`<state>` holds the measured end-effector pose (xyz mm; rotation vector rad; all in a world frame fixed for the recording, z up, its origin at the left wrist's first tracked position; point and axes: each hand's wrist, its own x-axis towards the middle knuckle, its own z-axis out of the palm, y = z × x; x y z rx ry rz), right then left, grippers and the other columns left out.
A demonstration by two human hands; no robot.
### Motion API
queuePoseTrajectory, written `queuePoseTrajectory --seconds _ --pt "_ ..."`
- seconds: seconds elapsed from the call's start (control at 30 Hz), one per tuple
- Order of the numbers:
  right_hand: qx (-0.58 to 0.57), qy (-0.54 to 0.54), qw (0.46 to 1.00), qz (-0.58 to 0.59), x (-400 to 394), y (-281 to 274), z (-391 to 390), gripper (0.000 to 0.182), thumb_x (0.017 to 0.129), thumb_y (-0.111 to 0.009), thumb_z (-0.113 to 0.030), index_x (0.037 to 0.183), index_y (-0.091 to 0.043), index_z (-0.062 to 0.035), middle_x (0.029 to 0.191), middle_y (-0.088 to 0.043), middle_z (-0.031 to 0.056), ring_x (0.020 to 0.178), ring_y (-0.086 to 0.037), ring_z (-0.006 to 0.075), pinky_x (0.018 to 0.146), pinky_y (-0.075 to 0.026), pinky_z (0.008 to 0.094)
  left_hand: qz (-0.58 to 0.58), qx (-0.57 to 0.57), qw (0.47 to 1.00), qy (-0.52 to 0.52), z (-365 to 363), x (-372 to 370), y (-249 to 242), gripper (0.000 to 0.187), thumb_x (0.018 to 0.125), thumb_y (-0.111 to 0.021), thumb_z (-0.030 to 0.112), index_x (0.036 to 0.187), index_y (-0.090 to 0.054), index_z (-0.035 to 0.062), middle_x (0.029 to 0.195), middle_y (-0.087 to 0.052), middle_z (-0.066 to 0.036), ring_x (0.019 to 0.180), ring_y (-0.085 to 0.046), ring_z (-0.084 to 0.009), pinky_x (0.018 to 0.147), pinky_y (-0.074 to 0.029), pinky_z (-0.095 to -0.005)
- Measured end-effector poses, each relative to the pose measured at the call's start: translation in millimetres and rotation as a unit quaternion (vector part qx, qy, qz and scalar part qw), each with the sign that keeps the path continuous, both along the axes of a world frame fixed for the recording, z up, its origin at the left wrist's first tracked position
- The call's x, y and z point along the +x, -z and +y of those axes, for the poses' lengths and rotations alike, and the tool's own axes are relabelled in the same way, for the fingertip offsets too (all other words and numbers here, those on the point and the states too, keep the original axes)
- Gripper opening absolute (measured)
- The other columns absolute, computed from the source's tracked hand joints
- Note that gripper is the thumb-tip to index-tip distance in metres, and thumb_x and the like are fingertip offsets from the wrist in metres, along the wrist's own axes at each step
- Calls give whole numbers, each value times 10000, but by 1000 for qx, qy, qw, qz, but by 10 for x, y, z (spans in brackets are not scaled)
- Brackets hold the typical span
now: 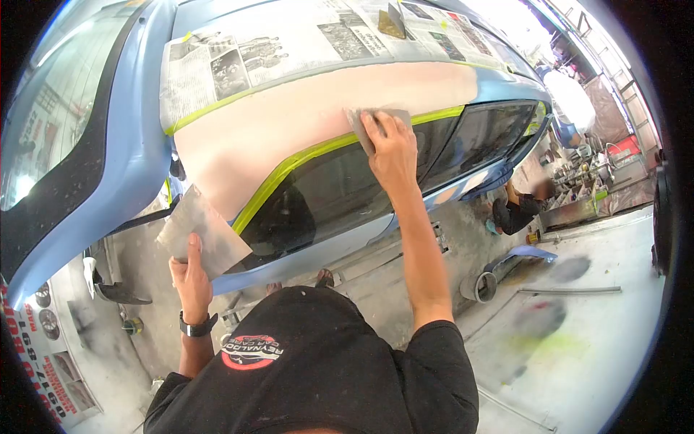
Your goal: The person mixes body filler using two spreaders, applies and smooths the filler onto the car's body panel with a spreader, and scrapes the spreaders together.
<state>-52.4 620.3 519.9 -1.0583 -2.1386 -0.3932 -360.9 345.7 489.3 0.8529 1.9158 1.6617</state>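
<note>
A blue car (pixel 137 108) has a pinkish, matte strip (pixel 303 101) along its roof edge. Yellow-green tape (pixel 289 160) borders the strip above the dark side windows. My right hand (pixel 392 148) presses a grey flat sheet or spreader (pixel 361 130) against the strip's lower edge, by the tape, fingers together on it. Down at the left, my left hand (pixel 192 278) grips a thin grey-beige plate (pixel 202 231) with the thumb on its face; the plate's edge lies near the front of the window. Newspaper (pixel 289 50) covers the roof.
Another person (pixel 517 210) crouches beside the car's far end. A bucket (pixel 478 287) and a blue curved panel (pixel 531 252) are on the floor at the right. Crowded shelving (pixel 578 195) stands beyond. A lettered banner (pixel 50 362) is at the lower left.
</note>
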Motion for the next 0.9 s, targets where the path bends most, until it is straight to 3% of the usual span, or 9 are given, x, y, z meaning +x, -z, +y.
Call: queuePoseTrajectory --seconds 0.07,0.1,0.13,0.27,0.43,0.6,0.63,0.8,0.9 --pt "-21 -18 999 -21 157 -49 -3 501 749 -633 5 1225 -665 -146 1133 -642 110 1032 -609 323 895 -463 462 38 -26 999 5 -6 28 -78 315 993 -608 219 898 -694 -69 707 -491 51 661 -396 -42 577 -351 -242" --pt "-31 -28 999 -31 216 -93 5 513 745 -632 16 1231 -662 -149 1134 -643 106 1031 -610 320 894 -466 461 13 -10 1000 7 15 25 -67 312 994 -609 228 881 -689 -51 719 -500 54 670 -399 -37 575 -343 -240" --pt "-15 -25 999 -14 220 -202 81 387 803 -596 -57 1171 -684 -143 1066 -663 85 991 -632 312 843 -477 487 -12 4 1000 10 36 19 -47 310 994 -609 236 863 -684 -34 731 -509 58 680 -402 -32 573 -334 -238" --pt "-48 9 999 3 105 -382 416 393 808 -569 -54 1175 -678 -140 1075 -659 107 996 -626 331 845 -484 476 -81 50 995 16 136 137 -151 303 993 -615 270 805 -649 34 744 -535 70 692 -416 -24 580 -327 -231" --pt "-17 -9 1000 -16 -153 18 82 426 810 -586 -66 1227 -650 -126 1177 -604 109 1085 -572 333 896 -467 477 -43 61 997 -11 129 181 -170 294 991 -622 269 819 -648 32 740 -544 80 679 -422 -24 576 -322 -232" --pt "39 -29 998 -31 6 351 -95 447 823 -607 -86 1266 -635 -140 1193 -585 95 1093 -557 334 939 -438 491 -121 27 991 46 -2 -85 -24 307 1004 -596 222 1229 -617 14 1117 -668 -24 948 -628 -103 809 -522 -287" --pt "43 -39 997 -41 76 343 -102 440 826 -604 -88 1261 -637 -144 1186 -588 90 1094 -559 330 944 -434 496 -118 35 991 54 0 -80 -41 307 1004 -596 222 1230 -615 14 1117 -668 -24 947 -629 -103 810 -524 -287" --pt "27 -18 999 -43 156 -60 90 416 831 -592 -91 1241 -634 -150 1179 -608 85 1096 -570 314 970 -418 522 -95 81 992 -3 125 162 -219 280 983 -634 269 844 -667 28 709 -548 73 642 -407 -22 543 -301 -235" --pt "9 -34 998 -45 74 -184 205 436 816 -608 -83 1243 -629 -168 1199 -609 71 1127 -562 307 971 -429 534 -103 102 989 -23 213 313 -294 270 978 -640 272 882 -668 20 731 -555 74 657 -412 -21 557 -304 -233"
